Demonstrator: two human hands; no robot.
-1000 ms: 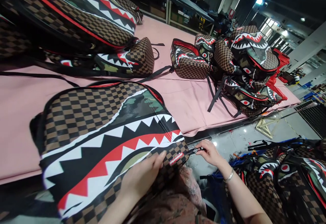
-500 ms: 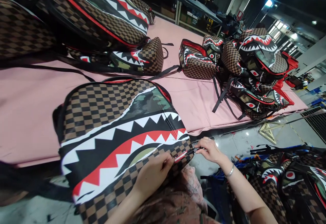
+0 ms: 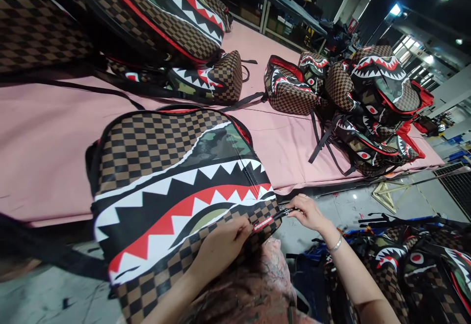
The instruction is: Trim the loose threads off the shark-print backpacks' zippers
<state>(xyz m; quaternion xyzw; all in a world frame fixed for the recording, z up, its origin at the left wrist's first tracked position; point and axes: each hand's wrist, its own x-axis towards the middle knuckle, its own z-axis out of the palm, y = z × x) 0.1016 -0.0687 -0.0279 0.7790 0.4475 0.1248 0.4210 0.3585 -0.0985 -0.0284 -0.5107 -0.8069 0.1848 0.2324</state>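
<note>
By the pink table (image 3: 290, 162), left hand (image 3: 225, 243) curls on backpack (image 3: 147, 149), likely steadying it; can't tell if fingers pinch. Right hand (image 3: 309, 213) pinches slim dark item (image 3: 281, 213) near red label (image 3: 262, 224).

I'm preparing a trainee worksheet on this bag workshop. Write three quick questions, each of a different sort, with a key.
1. Multiple choice: Which hand pinches the thin black strips by the corner of the nearest shark-mouth backpack?
A left
B right
C neither

2. True or false: The left hand is well away from that backpack.

3. Fill in the colour: The worktable has a ____ top surface.

Key
1. B, the right hand.
2. False; it rests on the backpack's checkered front, close to the red label.
3. Pink.
</note>
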